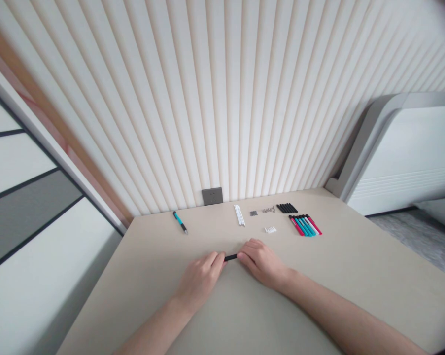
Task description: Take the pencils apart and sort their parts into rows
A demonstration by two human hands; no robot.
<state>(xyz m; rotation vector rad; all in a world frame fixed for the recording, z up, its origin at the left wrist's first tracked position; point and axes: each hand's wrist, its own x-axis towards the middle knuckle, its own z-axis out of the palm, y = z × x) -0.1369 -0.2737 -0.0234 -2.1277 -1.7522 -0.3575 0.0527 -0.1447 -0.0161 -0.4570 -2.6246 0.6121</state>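
We held the short black rod (230, 257) at lower centre of the frame, its ends gripped between the left hand (199, 282) and right hand (261, 264) over the worktop (340, 266); slackened finger pressure could have let it drop and roll.

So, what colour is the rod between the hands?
The rod is black; it shows best in the head view.

The black tube (230, 257) stood out sharply against the beige bench (359, 276) — beyond it lay markers (304, 225) in red, teal and white, and a teal-and-black pen (180, 222) — while the cream wall (222, 98) behind ran in pale vertical stripes.
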